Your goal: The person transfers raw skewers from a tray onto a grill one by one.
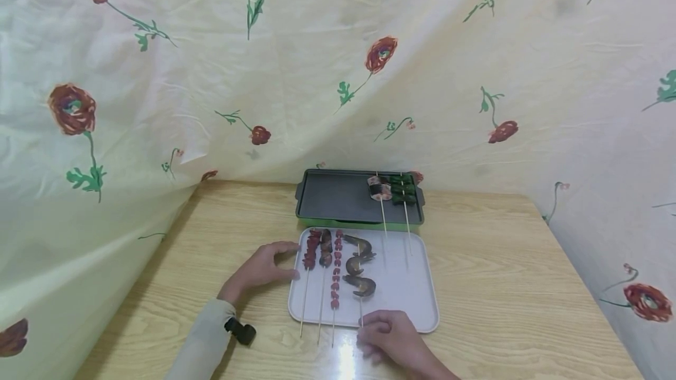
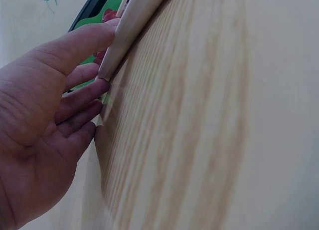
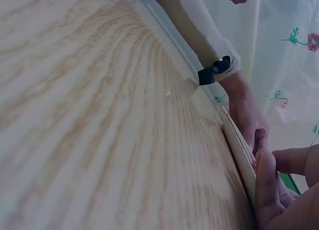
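Note:
A white tray (image 1: 401, 286) holds several skewers. From its left come a dark red meat skewer (image 1: 311, 249), a browner skewer (image 1: 325, 248), a thin skewer of small red pieces (image 1: 336, 271) and a shrimp skewer (image 1: 361, 286). My left hand (image 1: 266, 265) touches the tray's left rim, thumb and fingers spread apart; the left wrist view shows its fingers (image 2: 82, 98) extended against the edge. At the tray's front edge, my right hand (image 1: 393, 336) pinches the shrimp skewer's stick near its lower end. In the right wrist view the right fingers (image 3: 267, 182) partly hide that stick.
Behind the tray stands a black grill pan (image 1: 338, 195) on a green base. On its right side lie a pale-and-dark skewer (image 1: 379, 188) and a green skewer (image 1: 403, 189), sticks overhanging the tray. Flowered cloth (image 1: 317, 75) hangs behind the wooden table (image 1: 502, 286).

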{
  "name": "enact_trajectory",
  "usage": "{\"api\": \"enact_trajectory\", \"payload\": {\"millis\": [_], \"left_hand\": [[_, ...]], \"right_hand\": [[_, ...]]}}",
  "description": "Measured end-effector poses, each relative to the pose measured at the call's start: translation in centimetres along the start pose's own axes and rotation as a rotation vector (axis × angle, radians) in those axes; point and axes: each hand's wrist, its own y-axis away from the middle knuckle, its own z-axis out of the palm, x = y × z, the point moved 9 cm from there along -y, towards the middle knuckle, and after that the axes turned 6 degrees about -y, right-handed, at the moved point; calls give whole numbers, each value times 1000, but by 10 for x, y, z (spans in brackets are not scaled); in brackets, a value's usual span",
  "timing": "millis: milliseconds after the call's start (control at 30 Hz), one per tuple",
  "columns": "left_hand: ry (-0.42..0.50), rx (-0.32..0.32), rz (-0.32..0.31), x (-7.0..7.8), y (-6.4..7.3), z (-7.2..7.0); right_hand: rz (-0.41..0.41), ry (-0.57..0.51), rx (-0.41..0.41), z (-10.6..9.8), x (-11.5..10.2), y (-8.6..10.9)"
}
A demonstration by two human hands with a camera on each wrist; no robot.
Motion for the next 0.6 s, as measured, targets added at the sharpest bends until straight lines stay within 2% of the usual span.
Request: {"api": "enact_trajectory", "payload": {"millis": [167, 600], "left_hand": [[0, -2, 13, -2, -1, 1], [-16, -1, 19, -3, -1, 0]], "right_hand": [[-17, -16, 22, -2, -4, 2], [-53, 32, -8, -2, -8, 8]]}}
